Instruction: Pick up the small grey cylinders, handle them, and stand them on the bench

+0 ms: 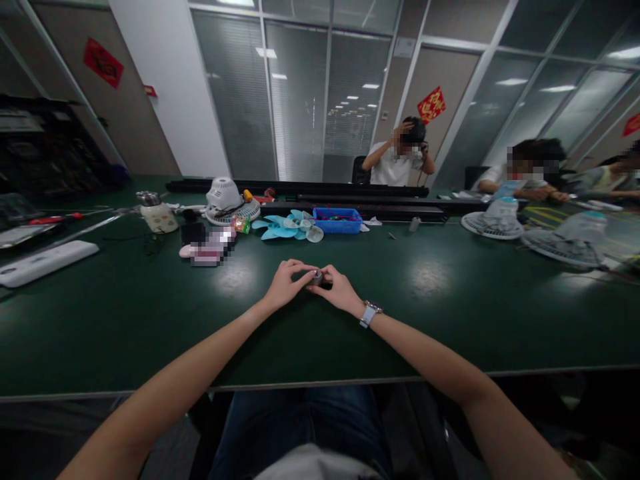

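Observation:
Both hands meet over the green table (210, 347), around a small grey metal cylinder (317, 278). From the left, the fingers of my left hand (287, 285) are closed on it, the thumb against its upper side. My right hand (343, 291), with a watch (371, 313) at its wrist, grips the same cylinder from the other side between thumb and fingers. Its lower part is partly hidden by the fingers. Beyond the hands lie light-blue fan blades (285, 227) and a blue tray (338, 221) of small parts.
A white fan base (223, 198), a patterned bottle (158, 215) and a power strip (47, 262) stand left. Another small grey cylinder (415, 225) is farther back. Fan parts (495, 220) lie right. Long black bars (370, 208) cross the back; people (400, 163) sit opposite.

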The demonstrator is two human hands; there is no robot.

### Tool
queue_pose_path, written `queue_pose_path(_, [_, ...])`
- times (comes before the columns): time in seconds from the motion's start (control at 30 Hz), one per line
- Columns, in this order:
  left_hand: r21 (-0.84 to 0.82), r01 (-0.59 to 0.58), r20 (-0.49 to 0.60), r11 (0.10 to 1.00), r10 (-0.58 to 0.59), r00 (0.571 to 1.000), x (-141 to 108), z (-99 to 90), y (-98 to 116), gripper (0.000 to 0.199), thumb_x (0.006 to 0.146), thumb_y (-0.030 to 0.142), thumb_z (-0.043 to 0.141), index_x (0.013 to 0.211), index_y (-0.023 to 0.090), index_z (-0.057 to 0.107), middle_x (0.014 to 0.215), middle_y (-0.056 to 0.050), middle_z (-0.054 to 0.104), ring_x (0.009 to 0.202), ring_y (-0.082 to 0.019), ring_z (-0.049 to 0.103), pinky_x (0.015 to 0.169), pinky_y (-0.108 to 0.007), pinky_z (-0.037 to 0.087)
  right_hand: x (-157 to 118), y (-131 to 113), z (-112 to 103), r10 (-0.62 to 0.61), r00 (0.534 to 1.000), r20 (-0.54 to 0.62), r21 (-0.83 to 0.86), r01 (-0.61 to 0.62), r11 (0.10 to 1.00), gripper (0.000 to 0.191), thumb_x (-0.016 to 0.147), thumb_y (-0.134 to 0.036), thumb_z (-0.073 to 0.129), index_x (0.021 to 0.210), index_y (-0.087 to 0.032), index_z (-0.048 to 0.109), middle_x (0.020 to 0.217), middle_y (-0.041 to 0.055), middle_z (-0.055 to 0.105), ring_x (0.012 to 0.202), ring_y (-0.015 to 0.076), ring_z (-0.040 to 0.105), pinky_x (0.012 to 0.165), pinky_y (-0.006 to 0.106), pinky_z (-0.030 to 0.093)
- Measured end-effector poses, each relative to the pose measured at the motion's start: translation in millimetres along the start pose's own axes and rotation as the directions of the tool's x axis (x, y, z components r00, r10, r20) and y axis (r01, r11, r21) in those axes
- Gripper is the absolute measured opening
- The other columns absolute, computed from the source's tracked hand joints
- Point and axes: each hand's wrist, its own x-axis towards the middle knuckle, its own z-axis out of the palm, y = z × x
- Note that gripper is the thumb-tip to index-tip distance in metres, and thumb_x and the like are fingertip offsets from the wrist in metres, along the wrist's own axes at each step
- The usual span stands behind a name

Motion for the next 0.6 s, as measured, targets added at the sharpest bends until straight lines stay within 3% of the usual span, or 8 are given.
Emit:
queue_pose_path(0.17, [-0.016, -0.013, -0.004, 1.0, 0.013, 1.0, 12, 3.5, -1, 0.026, 0.088, 0.043, 0.061, 0.099, 0.025, 0.077, 0.104, -0.006, 0.066, 0.105, -0.025, 0.053, 0.091, -0.038, 0.041, 0, -4, -2, 0.021, 1.0, 0.014, 0.013, -0.021, 1.0, 0.035, 0.076, -0.033, 0.077, 0.098, -0.021, 0.052, 0.096, 0.0032, 0.073, 0.094, 0.0198, 0.071, 0.09, 0.04, 0.054])
queue_pose_path(0.27, [-0.002, -0.042, -0.084, 0.999, 0.041, 0.996, 13, -1.7, 2, 0.027, 0.089, 0.044, 0.059, 0.099, 0.025, 0.076, 0.103, -0.006, 0.067, 0.105, -0.023, 0.054, 0.093, -0.036, 0.04, 0, -4, -1, 0.033, 0.999, 0.007, 0.015, -0.033, 0.999, 0.035, 0.076, -0.03, 0.078, 0.098, -0.022, 0.052, 0.101, 0.0037, 0.073, 0.096, 0.0192, 0.07, 0.093, 0.04, 0.054])
queue_pose_path(0.37, [0.058, 0.022, -0.151, 0.998, -0.013, 0.988, 9, -9.4, -10, 0.028, 0.09, 0.045, 0.058, 0.101, 0.026, 0.076, 0.1, -0.005, 0.069, 0.102, -0.022, 0.055, 0.094, -0.036, 0.039, -1, -4, 2, 0.021, 1.0, 0.004, 0.033, -0.021, 0.999, 0.037, 0.076, -0.03, 0.078, 0.1, -0.021, 0.052, 0.106, 0.0059, 0.073, 0.1, 0.0192, 0.07, 0.094, 0.04, 0.053])
queue_pose_path(0.43, [0.159, 0.112, -0.123, 0.981, -0.093, 0.988, 5, -13.9, -26, 0.027, 0.087, 0.046, 0.061, 0.097, 0.028, 0.078, 0.096, -0.006, 0.069, 0.098, -0.024, 0.055, 0.093, -0.038, 0.038, -1, -1, 1, 0.018, 1.0, 0.002, 0.058, -0.019, 0.998, 0.038, 0.076, -0.032, 0.077, 0.101, -0.02, 0.052, 0.106, 0.0073, 0.073, 0.1, 0.0192, 0.07, 0.094, 0.039, 0.053])
queue_pose_path(0.53, [0.25, 0.207, -0.05, 0.946, -0.201, 0.978, -1, -18.4, -48, 0.026, 0.082, 0.049, 0.065, 0.092, 0.031, 0.08, 0.088, -0.007, 0.069, 0.091, -0.025, 0.055, 0.087, -0.039, 0.039, 4, 13, -15, 0.038, 0.998, -0.056, 0.067, -0.035, 0.997, 0.038, 0.077, -0.036, 0.075, 0.101, -0.02, 0.052, 0.104, 0.0079, 0.073, 0.097, 0.0193, 0.07, 0.093, 0.039, 0.053])
queue_pose_path(0.6, [0.187, 0.254, -0.047, 0.949, -0.25, 0.967, -4, -19.8, -53, 0.025, 0.078, 0.05, 0.069, 0.089, 0.031, 0.08, 0.085, -0.007, 0.069, 0.088, -0.025, 0.056, 0.083, -0.037, 0.041, 10, 31, -42, 0.046, 0.98, -0.193, 0.017, -0.044, 0.999, 0.039, 0.076, -0.04, 0.074, 0.101, -0.02, 0.052, 0.103, 0.0089, 0.074, 0.095, 0.0206, 0.07, 0.091, 0.04, 0.053])
